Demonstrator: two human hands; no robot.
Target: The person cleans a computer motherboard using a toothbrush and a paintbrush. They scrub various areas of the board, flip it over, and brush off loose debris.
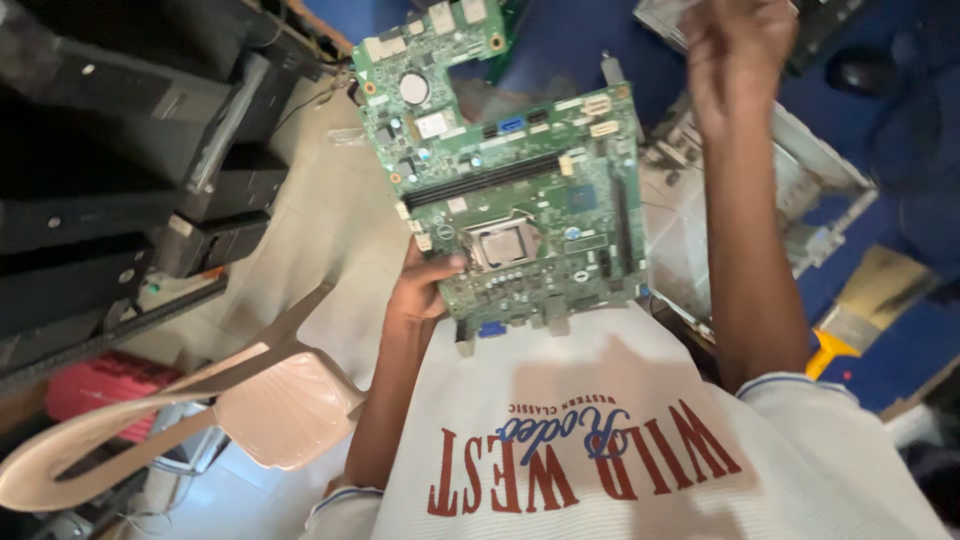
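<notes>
Two hands, one head view only. Left hand (418, 290) clamped on lower left edge of large green printed circuit board (520, 205), thumb over top face beside metal square processor socket (500, 243); board held up flat in air in front of chest, above white ribbed shirt with red lettering (640, 440). Right hand (735, 50) raised high at top of frame, well apart from board, fingers curled; blurred, cannot tell whether anything pinched in that grip. Step in hand, by judgement: inspecting or orienting board, one-handed hold. Next move likely calls for second hand to steady far edge before setting down or turning, keeping fingers off socket and slots.

Counts: one board in hand; one processor socket; one round silver coin battery (414, 89) near top of board; long black memory slots (485, 180) in a pair, exact count unclear; one blue port (511, 125); one beige plastic chair (200, 410) lower left; stack of black computer cases (90, 150) at left, several, not countable; one open grey metal chassis (790, 190) at right behind forearm; one yellow object (828, 350) at right, kind unclear.
</notes>
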